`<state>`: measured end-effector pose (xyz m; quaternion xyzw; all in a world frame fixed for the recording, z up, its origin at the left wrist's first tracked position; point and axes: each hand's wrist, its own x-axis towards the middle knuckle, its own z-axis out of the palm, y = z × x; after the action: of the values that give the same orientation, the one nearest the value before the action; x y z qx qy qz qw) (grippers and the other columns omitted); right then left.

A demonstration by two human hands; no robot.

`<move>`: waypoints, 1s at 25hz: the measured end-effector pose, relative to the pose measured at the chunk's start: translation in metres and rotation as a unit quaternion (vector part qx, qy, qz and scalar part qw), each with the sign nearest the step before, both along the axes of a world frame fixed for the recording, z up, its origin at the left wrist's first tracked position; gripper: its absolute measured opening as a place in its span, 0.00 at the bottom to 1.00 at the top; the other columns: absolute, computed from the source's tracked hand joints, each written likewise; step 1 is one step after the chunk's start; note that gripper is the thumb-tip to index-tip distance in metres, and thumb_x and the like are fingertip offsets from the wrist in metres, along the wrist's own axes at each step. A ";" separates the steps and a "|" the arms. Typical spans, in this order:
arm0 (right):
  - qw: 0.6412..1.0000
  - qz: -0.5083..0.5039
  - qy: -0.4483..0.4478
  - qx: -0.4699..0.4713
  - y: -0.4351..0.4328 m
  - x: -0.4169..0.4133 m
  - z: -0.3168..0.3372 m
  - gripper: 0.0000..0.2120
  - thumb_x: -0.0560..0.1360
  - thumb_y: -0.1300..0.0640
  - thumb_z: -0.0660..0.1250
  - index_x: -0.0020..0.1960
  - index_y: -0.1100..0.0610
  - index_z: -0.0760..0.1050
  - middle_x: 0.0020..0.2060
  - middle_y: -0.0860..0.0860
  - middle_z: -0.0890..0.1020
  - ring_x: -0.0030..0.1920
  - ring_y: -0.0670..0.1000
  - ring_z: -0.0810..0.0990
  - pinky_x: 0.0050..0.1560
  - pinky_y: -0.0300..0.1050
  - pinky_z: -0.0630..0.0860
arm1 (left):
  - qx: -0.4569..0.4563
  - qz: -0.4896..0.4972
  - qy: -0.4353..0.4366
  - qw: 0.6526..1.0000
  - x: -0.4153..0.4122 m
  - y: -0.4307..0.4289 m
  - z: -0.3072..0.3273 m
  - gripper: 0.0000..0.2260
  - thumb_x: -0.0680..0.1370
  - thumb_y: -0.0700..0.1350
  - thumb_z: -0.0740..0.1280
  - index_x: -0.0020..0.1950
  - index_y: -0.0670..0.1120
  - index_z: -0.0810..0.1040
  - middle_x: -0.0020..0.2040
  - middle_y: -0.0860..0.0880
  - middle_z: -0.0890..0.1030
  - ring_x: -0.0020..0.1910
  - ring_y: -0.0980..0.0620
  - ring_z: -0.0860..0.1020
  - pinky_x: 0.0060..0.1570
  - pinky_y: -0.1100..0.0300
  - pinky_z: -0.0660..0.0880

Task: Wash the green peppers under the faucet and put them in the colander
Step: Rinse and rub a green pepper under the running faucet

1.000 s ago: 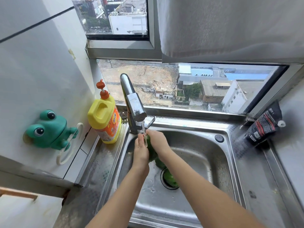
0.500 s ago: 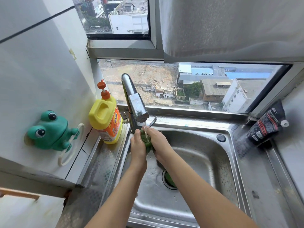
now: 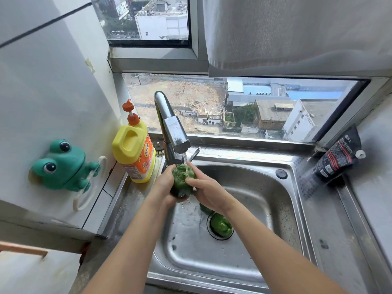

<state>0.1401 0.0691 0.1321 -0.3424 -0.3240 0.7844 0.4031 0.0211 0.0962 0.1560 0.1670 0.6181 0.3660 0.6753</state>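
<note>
Here both hands — left hand [image 3: 164,184], right hand [image 3: 206,190] — grip a green pepper [image 3: 181,177] under the running faucet [image 3: 172,132].

Pepper [image 3: 182,179] in the grip: deep glossy green, clasped between left hand [image 3: 164,183] and right hand [image 3: 206,190]

Just above the grip, faucet [image 3: 171,132]: bright silver steel

Below the grip, over the drain, second pepper [image 3: 220,225]: same dark green

Sink [image 3: 265,187] around the grip: dull grey steel, dotted embossing on the rim

Left of the grip, bottle [image 3: 133,153]: yellow, orange label, orange pump

Further left, frog [image 3: 61,166]: teal green, white eyes with black pupils

Far right of the grip, pouch [image 3: 337,158]: black with red stripes and white print
</note>
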 end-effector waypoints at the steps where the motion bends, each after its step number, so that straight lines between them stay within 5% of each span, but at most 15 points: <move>1: 0.999 0.009 -0.030 0.019 0.000 0.000 0.000 0.29 0.75 0.62 0.62 0.74 0.54 0.59 0.67 0.56 0.72 0.65 0.54 0.73 0.68 0.47 0.69 | -0.007 0.006 -0.004 1.000 0.001 -0.001 0.001 0.12 0.79 0.52 0.56 0.44 0.48 0.75 0.43 0.41 0.77 0.43 0.44 0.75 0.46 0.51 0.72; 4: 0.971 -0.010 -0.222 0.091 0.001 -0.007 0.009 0.21 0.74 0.55 0.67 0.65 0.55 0.69 0.58 0.57 0.78 0.57 0.53 0.77 0.59 0.46 0.75 | -0.021 0.042 -0.035 0.998 0.007 -0.006 -0.003 0.12 0.77 0.52 0.56 0.43 0.48 0.75 0.41 0.43 0.77 0.42 0.45 0.76 0.44 0.54 0.73; 8: 0.840 -0.109 -0.501 0.180 -0.001 -0.023 0.019 0.15 0.75 0.44 0.64 0.52 0.56 0.75 0.44 0.52 0.81 0.45 0.52 0.78 0.48 0.46 0.75 | -0.005 0.062 -0.070 0.996 0.017 -0.017 -0.008 0.13 0.78 0.51 0.57 0.42 0.46 0.77 0.36 0.46 0.79 0.38 0.47 0.78 0.36 0.57 0.74; 12: 0.842 -0.147 -0.512 0.083 0.014 -0.022 0.031 0.20 0.80 0.49 0.56 0.32 0.57 0.69 0.29 0.52 0.73 0.35 0.54 0.72 0.40 0.47 0.66 | 0.179 0.056 0.060 0.980 0.025 -0.028 -0.023 0.18 0.75 0.49 0.62 0.55 0.34 0.75 0.44 0.43 0.78 0.43 0.48 0.77 0.40 0.56 0.74; 14: 0.828 -0.046 -0.551 0.096 0.016 -0.020 0.037 0.18 0.80 0.52 0.56 0.36 0.58 0.72 0.30 0.53 0.75 0.34 0.54 0.73 0.37 0.47 0.68 | 0.198 0.085 0.088 0.973 0.020 -0.027 -0.027 0.12 0.77 0.46 0.61 0.55 0.39 0.74 0.47 0.44 0.77 0.45 0.49 0.75 0.42 0.57 0.74; 16: 0.857 -0.061 -0.502 0.095 0.010 -0.023 0.036 0.19 0.78 0.48 0.61 0.31 0.55 0.73 0.27 0.50 0.75 0.31 0.49 0.73 0.33 0.41 0.68 | 0.157 0.137 0.064 0.976 0.013 -0.023 -0.031 0.09 0.79 0.46 0.59 0.53 0.44 0.75 0.49 0.42 0.78 0.48 0.47 0.77 0.46 0.53 0.77; 18: 0.870 -0.139 -0.447 0.155 -0.002 -0.031 0.025 0.10 0.74 0.49 0.68 0.38 0.53 0.82 0.38 0.50 0.84 0.41 0.46 0.80 0.45 0.39 0.76 | 0.048 0.136 -0.055 0.988 0.008 -0.021 -0.023 0.14 0.79 0.52 0.58 0.48 0.45 0.79 0.45 0.43 0.81 0.45 0.45 0.80 0.43 0.51 0.79; 20: 0.859 -0.180 -0.420 0.232 -0.012 -0.035 0.012 0.08 0.72 0.54 0.71 0.50 0.53 0.84 0.55 0.49 0.83 0.56 0.41 0.79 0.60 0.30 0.70 | -0.036 0.104 -0.197 0.974 0.004 -0.019 -0.009 0.20 0.78 0.54 0.57 0.38 0.45 0.82 0.35 0.45 0.83 0.35 0.47 0.83 0.34 0.57 0.80; 23: 0.757 -0.146 -0.478 0.421 -0.020 -0.025 -0.001 0.17 0.76 0.51 0.64 0.62 0.54 0.77 0.67 0.52 0.75 0.67 0.48 0.73 0.69 0.37 0.66 | -0.043 0.096 -0.216 0.971 0.002 -0.014 0.001 0.20 0.78 0.54 0.58 0.36 0.43 0.81 0.32 0.47 0.82 0.30 0.48 0.82 0.34 0.61 0.80; 25: 0.716 -0.130 -0.534 0.431 -0.018 -0.022 -0.001 0.22 0.78 0.47 0.56 0.67 0.55 0.73 0.68 0.53 0.74 0.67 0.52 0.73 0.67 0.44 0.69 | -0.041 0.085 -0.199 0.975 0.007 -0.014 0.005 0.18 0.78 0.55 0.57 0.39 0.45 0.79 0.32 0.47 0.81 0.32 0.49 0.82 0.34 0.62 0.79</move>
<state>0.1182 0.0511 0.1312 -0.5320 -0.7407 0.1864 0.3656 0.0281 0.0819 0.1606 0.0104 0.4975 0.4223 0.7577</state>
